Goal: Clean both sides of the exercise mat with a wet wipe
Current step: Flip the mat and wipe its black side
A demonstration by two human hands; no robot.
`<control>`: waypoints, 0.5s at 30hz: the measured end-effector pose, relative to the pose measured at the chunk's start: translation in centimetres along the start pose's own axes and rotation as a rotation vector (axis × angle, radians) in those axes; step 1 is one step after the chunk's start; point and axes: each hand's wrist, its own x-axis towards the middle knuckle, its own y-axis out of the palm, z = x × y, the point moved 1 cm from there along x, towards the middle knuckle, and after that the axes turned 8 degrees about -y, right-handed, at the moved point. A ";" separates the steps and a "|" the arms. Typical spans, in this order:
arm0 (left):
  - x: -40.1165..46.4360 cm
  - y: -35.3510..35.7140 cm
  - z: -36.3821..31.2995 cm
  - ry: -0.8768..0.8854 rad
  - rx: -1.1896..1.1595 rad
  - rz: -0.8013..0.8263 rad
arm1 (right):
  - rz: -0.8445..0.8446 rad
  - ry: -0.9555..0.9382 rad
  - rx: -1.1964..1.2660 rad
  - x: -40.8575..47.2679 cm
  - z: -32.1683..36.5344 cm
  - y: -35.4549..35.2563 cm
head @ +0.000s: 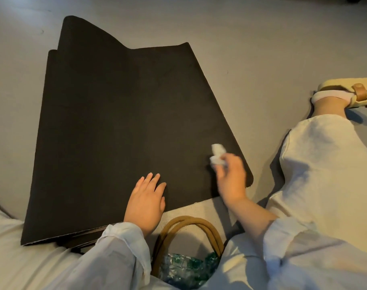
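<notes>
A black exercise mat [120, 122] lies folded in several layers on the grey floor, its far end curling up. My left hand [146, 200] rests flat on the mat's near edge, fingers straight. My right hand [230, 178], blurred, pinches a crumpled white wet wipe [217, 154] just over the mat's near right corner. Whether the wipe touches the mat surface I cannot tell.
A bag [189, 262] with tan handles and green-patterned contents sits between my arms at the bottom. My right leg in pale trousers [316, 174] stretches along the mat's right side, ending in a beige sandal [352, 91]. Grey floor [262, 49] surrounds the mat.
</notes>
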 end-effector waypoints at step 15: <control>-0.1 -0.2 0.3 0.016 -0.012 0.012 | -0.189 0.595 -0.361 -1.6 -5.6 -4.8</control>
